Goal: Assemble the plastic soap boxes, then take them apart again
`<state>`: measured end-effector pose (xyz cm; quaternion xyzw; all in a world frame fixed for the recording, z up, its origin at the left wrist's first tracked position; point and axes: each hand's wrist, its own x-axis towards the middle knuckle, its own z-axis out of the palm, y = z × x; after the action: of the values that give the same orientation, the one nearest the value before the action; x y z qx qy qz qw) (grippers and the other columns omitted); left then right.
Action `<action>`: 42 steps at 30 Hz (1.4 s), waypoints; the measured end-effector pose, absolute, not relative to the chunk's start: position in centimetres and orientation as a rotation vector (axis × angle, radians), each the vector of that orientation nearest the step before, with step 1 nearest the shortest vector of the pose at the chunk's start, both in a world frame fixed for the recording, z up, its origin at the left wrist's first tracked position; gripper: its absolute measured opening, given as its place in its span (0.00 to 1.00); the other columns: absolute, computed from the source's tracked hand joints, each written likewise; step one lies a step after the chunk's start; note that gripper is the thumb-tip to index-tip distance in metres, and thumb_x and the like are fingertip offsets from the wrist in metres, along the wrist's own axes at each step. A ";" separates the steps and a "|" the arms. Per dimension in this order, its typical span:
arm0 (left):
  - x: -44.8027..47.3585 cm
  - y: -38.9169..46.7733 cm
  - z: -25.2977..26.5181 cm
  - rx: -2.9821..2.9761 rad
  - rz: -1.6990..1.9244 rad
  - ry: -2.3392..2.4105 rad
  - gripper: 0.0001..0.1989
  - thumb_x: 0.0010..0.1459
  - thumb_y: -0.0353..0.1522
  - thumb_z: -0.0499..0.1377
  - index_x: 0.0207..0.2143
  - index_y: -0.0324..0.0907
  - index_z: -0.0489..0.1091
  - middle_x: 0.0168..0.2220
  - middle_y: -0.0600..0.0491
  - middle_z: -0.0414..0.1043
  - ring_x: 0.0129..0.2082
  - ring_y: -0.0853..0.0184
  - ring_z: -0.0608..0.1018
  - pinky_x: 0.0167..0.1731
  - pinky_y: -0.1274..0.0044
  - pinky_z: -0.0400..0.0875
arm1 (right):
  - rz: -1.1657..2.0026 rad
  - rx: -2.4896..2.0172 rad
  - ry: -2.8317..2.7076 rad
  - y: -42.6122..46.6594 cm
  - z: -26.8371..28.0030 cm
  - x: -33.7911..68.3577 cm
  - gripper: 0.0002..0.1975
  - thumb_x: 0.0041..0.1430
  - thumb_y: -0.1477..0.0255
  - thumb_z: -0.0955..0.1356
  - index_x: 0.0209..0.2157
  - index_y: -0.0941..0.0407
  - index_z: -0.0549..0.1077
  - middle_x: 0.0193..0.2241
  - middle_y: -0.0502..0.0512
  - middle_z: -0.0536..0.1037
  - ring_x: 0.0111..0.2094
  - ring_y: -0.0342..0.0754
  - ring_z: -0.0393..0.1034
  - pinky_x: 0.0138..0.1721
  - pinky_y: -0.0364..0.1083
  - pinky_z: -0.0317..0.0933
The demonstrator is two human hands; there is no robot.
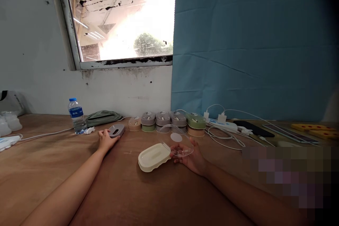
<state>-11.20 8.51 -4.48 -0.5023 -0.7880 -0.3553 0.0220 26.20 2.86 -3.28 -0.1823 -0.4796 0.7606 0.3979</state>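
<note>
My left hand (105,140) has its fingers closed on the edge of a grey oval lid (121,130) with a dark slot, at the table's left-middle. Held up in my right hand (195,159) is a clear plastic lid (176,137) with a pale round patch. A cream oval container piece (153,156) rests on the table just left of my right fingers; whether they touch it I cannot tell. Behind stand several lunch boxes (162,120) with latches, in grey, green and peach.
A water bottle (76,116), crumpled tissue (89,130) and green pouch (103,117) stand at back left. To the right lie a power strip (222,124), white cables (225,143), a dark phone (254,129) and a tablet (290,133). Wall and blue cloth rise behind.
</note>
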 end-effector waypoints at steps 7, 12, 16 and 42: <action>-12.3 11.4 -4.8 -1.436 -1.049 -2.431 0.34 0.39 0.44 0.59 0.45 0.35 0.54 0.47 0.38 0.53 0.48 0.49 0.64 0.45 0.67 0.59 | 1.921 -0.460 -1.210 2.9 -3.4 26.2 0.31 0.49 0.46 0.56 0.31 0.60 0.70 0.27 0.60 0.74 0.31 0.51 0.67 0.34 0.48 0.57; -13.1 13.6 -4.9 -1.432 -0.997 -2.401 0.32 0.41 0.44 0.58 0.45 0.33 0.55 0.46 0.37 0.57 0.45 0.49 0.67 0.42 0.68 0.61 | 1.922 -0.461 -1.196 2.9 -3.3 26.2 0.31 0.48 0.46 0.58 0.31 0.61 0.70 0.27 0.61 0.74 0.31 0.50 0.67 0.33 0.47 0.58; -13.5 14.6 -5.0 -1.452 -0.965 -2.381 0.32 0.42 0.45 0.56 0.45 0.33 0.56 0.45 0.36 0.59 0.45 0.48 0.67 0.40 0.67 0.61 | 1.927 -0.469 -1.196 2.9 -3.3 26.2 0.31 0.47 0.46 0.58 0.31 0.61 0.70 0.28 0.61 0.74 0.30 0.50 0.67 0.34 0.47 0.58; 0.9 -2.1 -1.8 -2.336 -0.975 -0.907 0.12 0.53 0.28 0.52 0.41 0.44 0.66 0.43 0.48 0.67 0.47 0.61 0.67 0.47 0.68 0.60 | 1.882 -0.443 -1.207 3.3 -3.8 26.0 0.23 0.49 0.51 0.62 0.33 0.58 0.69 0.30 0.57 0.75 0.32 0.51 0.70 0.38 0.51 0.58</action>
<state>0.93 -2.10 -1.80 -0.8466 -0.3286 -0.3535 0.2244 26.02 3.31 -3.84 -0.1765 -0.4810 0.7501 0.4182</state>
